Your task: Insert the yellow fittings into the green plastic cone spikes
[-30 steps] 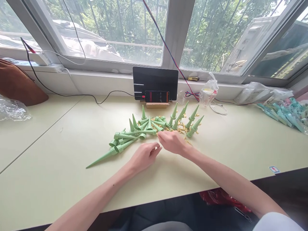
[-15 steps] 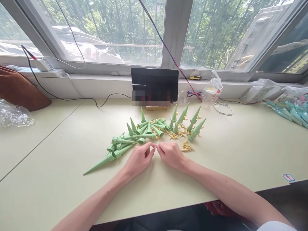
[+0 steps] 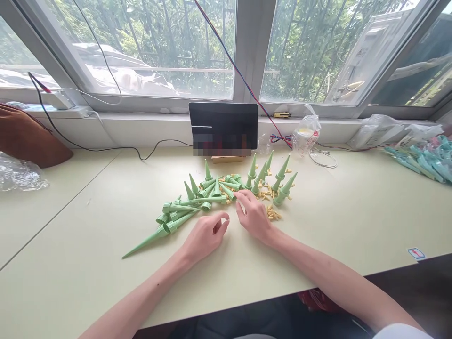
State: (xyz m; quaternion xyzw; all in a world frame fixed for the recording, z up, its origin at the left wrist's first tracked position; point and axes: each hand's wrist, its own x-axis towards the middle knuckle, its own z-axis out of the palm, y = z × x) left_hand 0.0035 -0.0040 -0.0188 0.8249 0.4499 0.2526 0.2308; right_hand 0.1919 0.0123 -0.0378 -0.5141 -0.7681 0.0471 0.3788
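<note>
My left hand (image 3: pixel 206 231) rests low over the table with its fingers curled, thumb and index tips close together. Whatever they may hold is too small to make out. My right hand (image 3: pixel 254 214) is apart from it, fingers stretched toward the pile and thumb held away. Its fingertips are by the open end of a green plastic spike (image 3: pixel 228 191); whether they touch it I cannot tell. Left of the hands, several hollow green spikes (image 3: pixel 183 219) lie in a heap. Upright spikes with small yellow side pieces (image 3: pixel 285 189) stand on the right. Loose yellow pieces (image 3: pixel 273 213) lie beside my right hand.
A tablet (image 3: pixel 223 125) leans on a stand at the back. Behind the spikes on the right are a bagged cup (image 3: pixel 306 134) and a coiled white cable (image 3: pixel 323 159). Turquoise packets (image 3: pixel 420 157) lie far right; a brown bag (image 3: pixel 30 136) sits far left.
My right hand has left my left hand's fingertips, moving forward to the spikes and opening its fingers. My left hand stays nearly where it was, still curled. The view has shifted slightly.
</note>
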